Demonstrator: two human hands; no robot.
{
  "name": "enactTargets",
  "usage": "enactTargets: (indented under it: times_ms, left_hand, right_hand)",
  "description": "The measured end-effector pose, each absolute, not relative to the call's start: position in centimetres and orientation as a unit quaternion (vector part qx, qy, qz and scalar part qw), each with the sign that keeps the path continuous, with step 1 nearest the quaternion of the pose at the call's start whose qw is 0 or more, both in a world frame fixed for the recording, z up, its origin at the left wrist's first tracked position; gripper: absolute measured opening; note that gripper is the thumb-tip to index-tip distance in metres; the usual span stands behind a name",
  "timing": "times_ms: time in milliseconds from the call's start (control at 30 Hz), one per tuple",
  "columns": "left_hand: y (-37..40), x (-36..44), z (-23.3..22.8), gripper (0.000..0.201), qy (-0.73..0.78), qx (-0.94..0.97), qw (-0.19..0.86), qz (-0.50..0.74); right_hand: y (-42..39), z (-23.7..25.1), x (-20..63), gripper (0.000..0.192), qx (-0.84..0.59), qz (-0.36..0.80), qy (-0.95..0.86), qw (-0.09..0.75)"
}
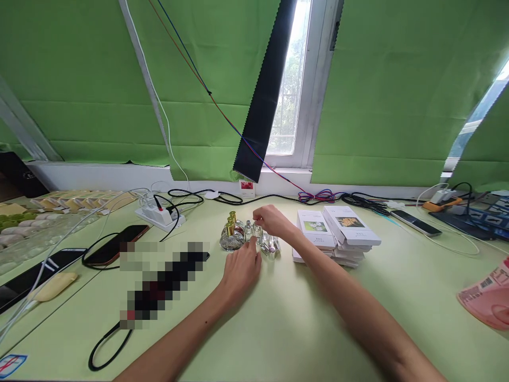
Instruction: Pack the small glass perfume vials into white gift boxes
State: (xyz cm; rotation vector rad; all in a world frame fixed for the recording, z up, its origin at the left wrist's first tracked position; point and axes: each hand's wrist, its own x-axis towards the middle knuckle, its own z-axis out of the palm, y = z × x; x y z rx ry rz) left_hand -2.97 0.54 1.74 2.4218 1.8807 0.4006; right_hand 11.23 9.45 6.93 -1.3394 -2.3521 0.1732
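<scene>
A: Item one, left hand [242,268]. State?

B: Resting low on the tabletop [302,318], fingers loosely curled and narrow, tips just beside the round glass bottle [230,241] with the gold cap. Holding nothing, as far as can be seen.

A: Item two, right hand [272,220].

B: Raised over the cluster, fingertips pinched together above a small clear bottle [257,231]. Whether it grips the cap or only touches it, I cannot tell; the piece is too small.

A: Location of the bottles?

B: Centre of the tabletop, between the two hands. Several small clear bottles stand upright, packed close; a few silver tubes [271,248] lie just beside them on the right. A stack of white boxes [338,233] sits near, further right.

A: Risks, entry by entry.

B: One: bottles stand touching or nearly so; a nudge from either hand would likely topple a neighbour, and glass could knock against glass. Two: the tubes lie loose and may roll if brushed. Three: the right forearm passes close to the stack of white boxes and could shift the top ones. Four: a black cable [107,345] loops on the left, near the left forearm; a snag seems possible.
</scene>
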Motion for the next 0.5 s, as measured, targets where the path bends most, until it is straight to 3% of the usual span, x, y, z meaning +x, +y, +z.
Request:
enactTargets:
  times_ms: [500]
  left_hand:
    - [0.6, -3.1, 1.7, 0.039, 0.608, 0.78, 0.029, 0.144]
  right_hand:
    - [8.6, 8.0, 11.3, 0.025, -0.464, 0.054, -0.863, 0.19]
